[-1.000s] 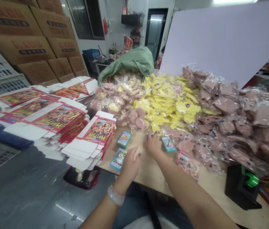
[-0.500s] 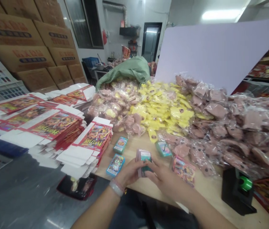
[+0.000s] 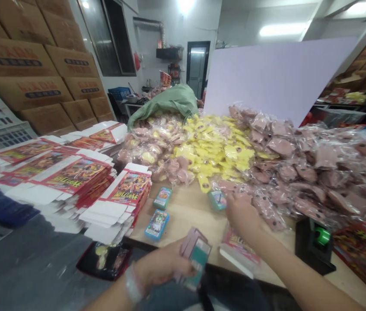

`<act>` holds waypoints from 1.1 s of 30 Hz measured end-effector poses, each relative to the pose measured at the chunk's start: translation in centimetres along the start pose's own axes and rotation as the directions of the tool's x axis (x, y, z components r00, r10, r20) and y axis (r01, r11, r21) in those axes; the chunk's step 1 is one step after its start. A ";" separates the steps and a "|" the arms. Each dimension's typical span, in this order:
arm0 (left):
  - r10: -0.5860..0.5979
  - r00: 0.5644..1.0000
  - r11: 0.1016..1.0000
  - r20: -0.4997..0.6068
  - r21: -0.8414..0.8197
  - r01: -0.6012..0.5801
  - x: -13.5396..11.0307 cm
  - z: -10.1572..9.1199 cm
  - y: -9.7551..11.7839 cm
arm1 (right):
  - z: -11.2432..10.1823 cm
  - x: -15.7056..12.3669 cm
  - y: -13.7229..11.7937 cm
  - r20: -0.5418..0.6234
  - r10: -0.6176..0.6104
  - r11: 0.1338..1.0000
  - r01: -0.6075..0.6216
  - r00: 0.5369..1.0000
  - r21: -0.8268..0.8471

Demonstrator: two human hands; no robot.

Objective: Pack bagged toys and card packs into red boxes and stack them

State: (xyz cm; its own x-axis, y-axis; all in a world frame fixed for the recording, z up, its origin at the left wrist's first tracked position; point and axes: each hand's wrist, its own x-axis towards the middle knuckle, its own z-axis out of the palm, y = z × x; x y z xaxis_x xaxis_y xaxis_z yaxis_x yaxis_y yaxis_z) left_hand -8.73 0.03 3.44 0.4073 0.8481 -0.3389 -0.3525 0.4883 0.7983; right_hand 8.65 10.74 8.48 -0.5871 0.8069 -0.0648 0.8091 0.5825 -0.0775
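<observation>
Two bare hands are working at the near edge of a wooden table. The left hand, with a bracelet on its wrist, is gripping a small stack of card boxes. Its fingers are closing on the stack's lower left side and pinching it, and the tilted stack is sticking out past them, over the table's edge. The right hand is reaching across the table, its fingers pressed together and curving downward; I cannot tell whether they are touching anything. A teal card box is lying just beside those fingertips, and a printed flat box is lying below the hand. A green card box and a blue card box are lying well apart from both hands. Bagged pink and yellow pieces are piled behind them, and stacks of flat printed boxes are standing at the left.
</observation>
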 end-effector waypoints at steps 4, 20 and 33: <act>0.190 0.957 0.864 -0.219 0.500 -0.058 -2.2 -0.6 1.2 | 2.9 -5.4 0.7 0.288 -0.134 0.850 -0.039 0.948 0.526; 0.499 0.787 0.605 -0.363 0.796 -0.017 3.3 3.3 2.9 | 4.0 -4.6 -1.8 0.233 0.281 -0.155 -0.196 0.931 0.968; 0.495 0.710 0.743 -0.502 0.668 -0.045 7.2 7.7 1.9 | 7.1 -1.3 -0.5 0.400 0.415 -0.423 -0.216 0.817 0.880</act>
State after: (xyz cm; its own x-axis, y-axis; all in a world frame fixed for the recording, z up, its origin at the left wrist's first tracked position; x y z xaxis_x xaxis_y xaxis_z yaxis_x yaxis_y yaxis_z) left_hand 0.02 5.44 6.38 -0.3078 0.9467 -0.0955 0.2829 0.1869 0.9408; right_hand 8.83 8.65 1.59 -0.1539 0.8619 -0.4832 -0.2378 -0.5069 -0.8285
